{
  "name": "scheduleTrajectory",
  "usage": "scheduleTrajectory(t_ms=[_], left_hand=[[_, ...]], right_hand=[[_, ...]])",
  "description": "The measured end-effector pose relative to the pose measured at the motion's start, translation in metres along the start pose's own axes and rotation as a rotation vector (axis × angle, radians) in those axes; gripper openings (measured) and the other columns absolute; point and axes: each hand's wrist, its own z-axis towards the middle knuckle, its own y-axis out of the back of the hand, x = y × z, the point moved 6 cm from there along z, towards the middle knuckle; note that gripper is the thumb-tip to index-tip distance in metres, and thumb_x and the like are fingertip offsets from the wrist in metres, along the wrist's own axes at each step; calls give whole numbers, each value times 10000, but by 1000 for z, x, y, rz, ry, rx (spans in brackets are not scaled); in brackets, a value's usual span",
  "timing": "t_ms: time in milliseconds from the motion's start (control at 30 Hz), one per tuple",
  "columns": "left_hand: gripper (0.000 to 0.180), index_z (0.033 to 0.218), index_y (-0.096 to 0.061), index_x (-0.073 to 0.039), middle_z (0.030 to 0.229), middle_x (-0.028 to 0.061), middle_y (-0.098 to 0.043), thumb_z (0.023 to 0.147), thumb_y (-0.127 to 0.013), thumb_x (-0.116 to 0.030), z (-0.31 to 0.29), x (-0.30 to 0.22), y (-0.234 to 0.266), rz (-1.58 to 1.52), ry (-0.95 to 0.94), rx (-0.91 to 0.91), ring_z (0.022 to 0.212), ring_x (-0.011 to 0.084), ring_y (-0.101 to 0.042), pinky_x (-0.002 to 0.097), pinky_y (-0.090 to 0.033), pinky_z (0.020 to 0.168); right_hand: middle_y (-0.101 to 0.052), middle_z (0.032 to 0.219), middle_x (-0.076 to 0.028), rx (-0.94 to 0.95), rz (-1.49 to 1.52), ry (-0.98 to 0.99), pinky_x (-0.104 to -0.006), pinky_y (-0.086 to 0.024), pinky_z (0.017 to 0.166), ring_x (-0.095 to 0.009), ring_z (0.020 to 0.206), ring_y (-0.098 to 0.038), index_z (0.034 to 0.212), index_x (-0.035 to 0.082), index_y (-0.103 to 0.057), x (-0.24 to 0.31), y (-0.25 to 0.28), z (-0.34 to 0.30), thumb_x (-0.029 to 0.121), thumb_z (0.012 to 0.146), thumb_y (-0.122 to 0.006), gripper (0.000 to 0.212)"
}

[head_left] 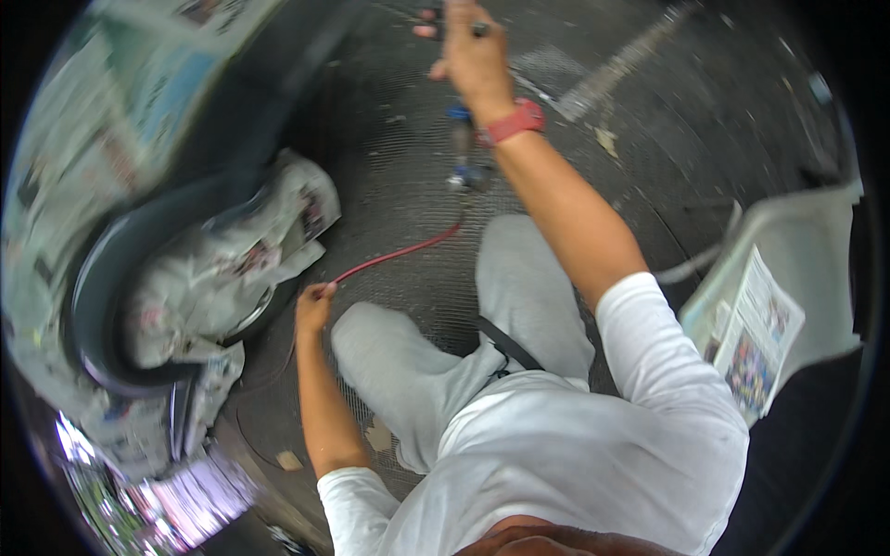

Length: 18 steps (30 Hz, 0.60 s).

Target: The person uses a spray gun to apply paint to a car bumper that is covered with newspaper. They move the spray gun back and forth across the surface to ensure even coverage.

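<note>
My right hand [475,65], with a red watch on its wrist, is closed around a dark spray gun [432,18] at the top edge. Most of the gun is hidden by the hand or cut off. Blue and metal fittings [464,171] hang below this hand, blurred. From them a thin red air hose [399,252] curves down to the left. My left hand [316,301] pinches that hose beside my knee. Left of it lies a glossy dark curved car panel, like a bumper [97,269], with newspaper [236,255] around and inside its curve.
More newspaper [65,167] covers the surface on the far left. A pale plastic chair [820,269] with a folded newspaper [760,334] stands on the right. The dark ribbed floor [389,176] carries scraps and a clear strip [621,69]. The hose trails behind my left arm.
</note>
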Motion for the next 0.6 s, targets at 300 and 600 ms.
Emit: scheduleTrajectory(t_ms=[300,600], left_hand=[[339,1191,-742,26,936,89,-775,976,-812,-227,27,28,-60,9,-34,102,852,159,-696,337,-563,787],[351,1143,-747,-22,1023,217,-793,941,-734,-310,98,107,-122,267,18,115,939,344,-785,433,-600,859]], right_hand=[[-786,921,-101,128,147,122,-292,-590,741,-125,765,-730,1535,51,-590,-65,0,0,521,1113,-561,632],[-819,1042,-136,310,42,191,-328,-607,830,-193,896,-795,1531,120,-615,-159,-27,-49,427,1121,-570,514]])
